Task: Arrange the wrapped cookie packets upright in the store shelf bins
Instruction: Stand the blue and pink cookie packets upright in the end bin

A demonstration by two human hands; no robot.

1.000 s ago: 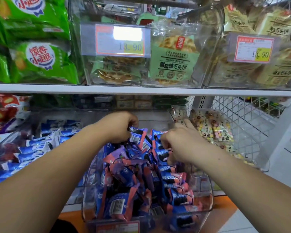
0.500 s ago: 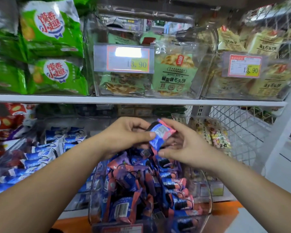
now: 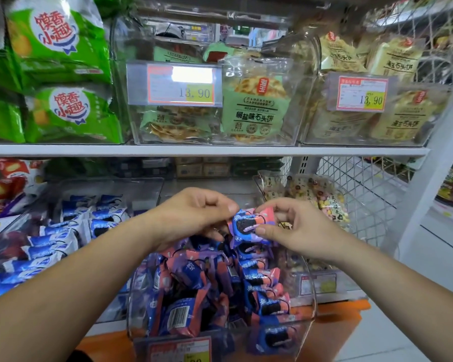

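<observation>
A cookie packet (image 3: pixel 250 226) is pinched endwise by left hand (image 3: pixel 194 215) and right hand (image 3: pixel 298 231), long axis level, above the clear bin (image 3: pixel 314 305)

1. A flat white shelf board (image 3: pixel 220 150) runs across the view from the left edge to a slanting white upright post (image 3: pixel 429 189) on the right.
2. A white wire mesh panel (image 3: pixel 364 194) stands behind the lower level, just left of the post.
3. An orange base ledge (image 3: pixel 335 317) lies below the lower level, with pale grey floor (image 3: pixel 382 343) beside it on the right.
4. Shiny green snack bags (image 3: pixel 63 74) are stacked on the board at the left.
5. A white patch of glare lies on a red-bordered price label (image 3: pixel 181 84) above the board.
</observation>
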